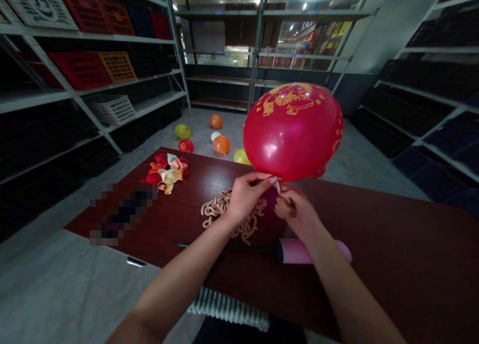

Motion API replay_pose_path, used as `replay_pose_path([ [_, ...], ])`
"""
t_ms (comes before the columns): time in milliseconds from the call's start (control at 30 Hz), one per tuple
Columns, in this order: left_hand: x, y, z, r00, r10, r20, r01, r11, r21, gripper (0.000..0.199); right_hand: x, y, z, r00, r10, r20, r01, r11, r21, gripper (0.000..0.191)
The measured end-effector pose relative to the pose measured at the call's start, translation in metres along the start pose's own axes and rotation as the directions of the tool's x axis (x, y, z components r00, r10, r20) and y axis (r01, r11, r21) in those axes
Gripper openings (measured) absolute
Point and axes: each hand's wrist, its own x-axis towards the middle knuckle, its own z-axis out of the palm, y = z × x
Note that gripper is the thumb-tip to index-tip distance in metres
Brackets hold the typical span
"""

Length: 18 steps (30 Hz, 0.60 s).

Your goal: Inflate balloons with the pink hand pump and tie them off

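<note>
A large inflated red balloon point(294, 134) with yellow printed figures rises above the table, its neck end down between my hands. My left hand point(247, 194) pinches the neck between thumb and fingers. Close beside it, my right hand point(297, 209) has its fingers curled at the same neck; a small tan piece shows between the hands, and I cannot tell whether it is a fingertip or a strip. Behind and below my left hand lies a pile of tan, curled strips point(213, 207). A pink balloon pump point(297, 251) with a black nozzle end lies under my right forearm.
Limp, uninflated balloons point(172, 172) are heaped at the left of the brown table point(392, 234), near a blurred dark object point(125, 214). Inflated balloons, including an orange balloon point(221, 144), lie on the floor beyond. Shelving with crates point(77, 70) stands along the sides.
</note>
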Motion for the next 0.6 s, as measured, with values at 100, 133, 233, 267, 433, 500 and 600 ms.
replay_pose_path([
  [100, -0.001, -0.002, -0.002, 0.991, 0.132, 0.024, -0.134, 0.979, 0.150, 0.010, 0.003, -0.001, -0.004, 0.999, 0.016, 0.040, -0.018, 0.999, 0.033, 0.017],
  [133, -0.001, -0.002, -0.002, 0.981, 0.191, 0.042, -0.196, 0.956, 0.217, 0.008, 0.004, 0.000, -0.005, 0.999, 0.009, 0.032, -0.010, 0.999, 0.038, 0.023],
  [233, -0.004, -0.001, -0.003, 0.935, 0.327, 0.137, -0.355, 0.856, 0.375, 0.006, 0.007, 0.005, -0.008, 0.998, -0.042, -0.039, 0.043, 0.998, 0.035, 0.041],
  [267, -0.005, 0.000, -0.003, 0.921, 0.353, 0.166, -0.390, 0.828, 0.402, 0.006, 0.008, 0.006, -0.009, 0.997, -0.048, -0.058, 0.051, 0.998, 0.041, 0.043],
  [433, -0.005, 0.006, -0.007, 0.862, 0.423, 0.280, -0.506, 0.750, 0.425, 0.010, 0.007, 0.005, -0.010, 0.996, 0.091, 0.011, -0.091, 0.978, 0.186, 0.045],
  [500, -0.004, 0.008, -0.009, 0.826, 0.442, 0.350, -0.561, 0.708, 0.429, 0.012, 0.007, 0.003, -0.010, 0.990, 0.134, 0.046, -0.141, 0.966, 0.218, 0.045],
  [600, -0.003, 0.009, -0.011, 0.766, 0.460, 0.450, -0.638, 0.634, 0.438, 0.012, 0.007, 0.002, -0.011, 0.990, 0.134, 0.035, -0.139, 0.961, 0.238, 0.047],
])
